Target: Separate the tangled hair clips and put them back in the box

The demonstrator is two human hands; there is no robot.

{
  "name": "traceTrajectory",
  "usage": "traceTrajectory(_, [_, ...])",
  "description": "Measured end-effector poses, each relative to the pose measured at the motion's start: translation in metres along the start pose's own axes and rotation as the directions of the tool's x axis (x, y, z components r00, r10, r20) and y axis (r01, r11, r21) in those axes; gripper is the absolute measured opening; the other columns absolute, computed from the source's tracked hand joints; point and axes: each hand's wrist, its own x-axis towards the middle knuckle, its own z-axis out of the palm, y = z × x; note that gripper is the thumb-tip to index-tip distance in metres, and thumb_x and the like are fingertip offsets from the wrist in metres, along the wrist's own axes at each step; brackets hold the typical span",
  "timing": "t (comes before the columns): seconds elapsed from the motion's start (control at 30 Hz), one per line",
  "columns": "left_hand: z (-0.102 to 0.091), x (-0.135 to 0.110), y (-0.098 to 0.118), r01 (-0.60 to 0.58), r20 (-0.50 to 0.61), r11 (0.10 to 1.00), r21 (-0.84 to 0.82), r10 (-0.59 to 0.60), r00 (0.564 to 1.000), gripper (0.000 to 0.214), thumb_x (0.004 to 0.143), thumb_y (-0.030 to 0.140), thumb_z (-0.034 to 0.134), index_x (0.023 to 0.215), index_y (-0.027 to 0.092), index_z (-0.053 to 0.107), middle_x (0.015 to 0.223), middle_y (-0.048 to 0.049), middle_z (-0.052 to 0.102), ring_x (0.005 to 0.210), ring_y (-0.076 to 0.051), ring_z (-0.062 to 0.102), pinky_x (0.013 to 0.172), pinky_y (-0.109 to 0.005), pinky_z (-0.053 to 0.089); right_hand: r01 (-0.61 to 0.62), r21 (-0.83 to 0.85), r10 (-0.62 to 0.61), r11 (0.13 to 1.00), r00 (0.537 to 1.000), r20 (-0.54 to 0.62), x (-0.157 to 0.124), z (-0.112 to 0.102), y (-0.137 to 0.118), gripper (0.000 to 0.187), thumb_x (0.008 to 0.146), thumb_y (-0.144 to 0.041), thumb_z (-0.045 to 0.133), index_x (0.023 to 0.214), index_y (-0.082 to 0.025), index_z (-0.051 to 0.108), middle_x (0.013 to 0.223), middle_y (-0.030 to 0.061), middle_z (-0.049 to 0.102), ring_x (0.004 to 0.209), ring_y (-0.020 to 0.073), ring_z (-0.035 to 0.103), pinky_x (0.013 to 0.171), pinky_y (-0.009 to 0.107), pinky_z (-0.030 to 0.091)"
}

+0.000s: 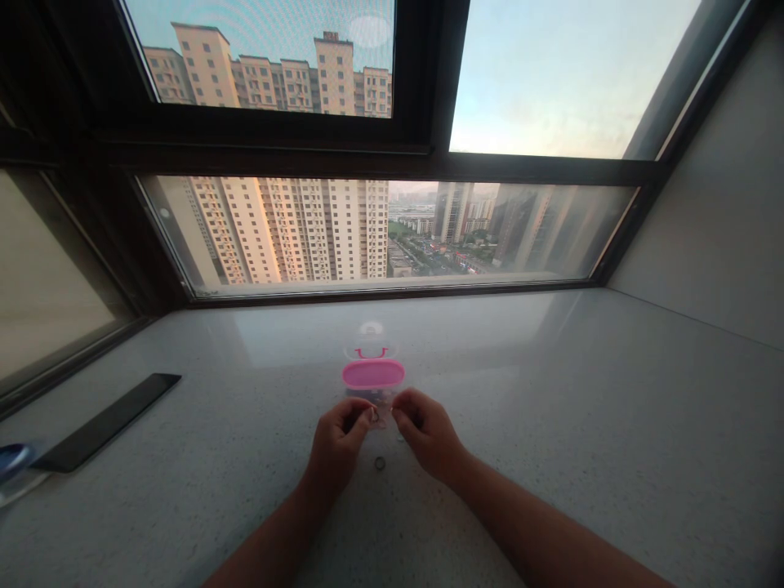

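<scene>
My left hand [339, 442] and my right hand [425, 434] meet fingertip to fingertip just above the stone sill [551, 425]. Both are pinched on a tiny ring-like thing [375, 417] held between them; it is too small to name. A second small dark ring [380, 463] lies on the sill right below the hands. Just beyond the fingers stands a small clear box with a pink lid [373, 373] and a pink clasp; its clear flap is up.
A flat black slab like a phone [107, 421] lies at the left of the sill. A blue and clear object [13, 467] sits at the left edge. The window frame [392, 294] bounds the far side, a wall [704, 237] the right.
</scene>
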Motion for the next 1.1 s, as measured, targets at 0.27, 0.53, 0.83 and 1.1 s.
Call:
traceTrajectory(0.27, [-0.0004, -0.0002, 0.0035, 0.001, 0.000, 1.000, 0.003, -0.001, 1.000, 0.018, 0.074, 0.032, 0.060, 0.076, 0.014, 0.066, 0.070, -0.0031, 0.067, 0.066, -0.017, 0.061, 0.062, -0.025, 0.046, -0.003, 0.008, 0.003, 1.000, 1.000, 0.006, -0.0004, 0.0008, 0.0010, 0.008, 0.080, -0.023, 0.051, 0.075, -0.017, 0.054, 0.054, -0.0067, 0.036, 0.049, 0.0088, 0.032, 0.047, 0.020, 0.026])
traceTrajectory(0.53, [0.0005, 0.0004, 0.0009, 0.004, 0.012, 1.000, -0.006, -0.004, 1.000, 0.017, 0.076, 0.032, 0.061, 0.077, 0.015, 0.064, 0.070, -0.0027, 0.066, 0.066, -0.017, 0.060, 0.062, -0.024, 0.047, -0.001, 0.018, 0.001, 1.000, 1.000, 0.010, -0.0001, 0.0012, 0.0008, 0.008, 0.079, -0.022, 0.051, 0.074, -0.017, 0.054, 0.054, -0.0065, 0.037, 0.050, 0.0087, 0.034, 0.047, 0.020, 0.027])
traceTrajectory(0.83, [0.0004, 0.0000, 0.0010, -0.027, 0.007, 0.999, 0.023, 0.027, 1.000, 0.016, 0.074, 0.029, 0.062, 0.074, 0.014, 0.066, 0.067, -0.0029, 0.067, 0.064, -0.016, 0.060, 0.060, -0.023, 0.047, -0.001, -0.011, 0.001, 1.000, 1.000, 0.031, -0.0005, 0.0017, 0.0041, 0.006, 0.077, -0.020, 0.053, 0.074, -0.017, 0.057, 0.053, -0.0065, 0.037, 0.049, 0.0086, 0.033, 0.048, 0.020, 0.028])
traceTrajectory(1.1, [0.0005, -0.0013, 0.0016, -0.039, 0.068, 0.999, 0.028, 0.037, 0.997, 0.016, 0.076, 0.029, 0.061, 0.074, 0.014, 0.065, 0.070, -0.0044, 0.067, 0.066, -0.017, 0.060, 0.061, -0.023, 0.047, 0.007, -0.038, -0.005, 0.999, 0.999, 0.040, -0.0004, 0.0016, 0.0036, 0.006, 0.077, -0.018, 0.053, 0.074, -0.017, 0.058, 0.052, -0.0072, 0.036, 0.049, 0.0086, 0.033, 0.047, 0.020, 0.027])
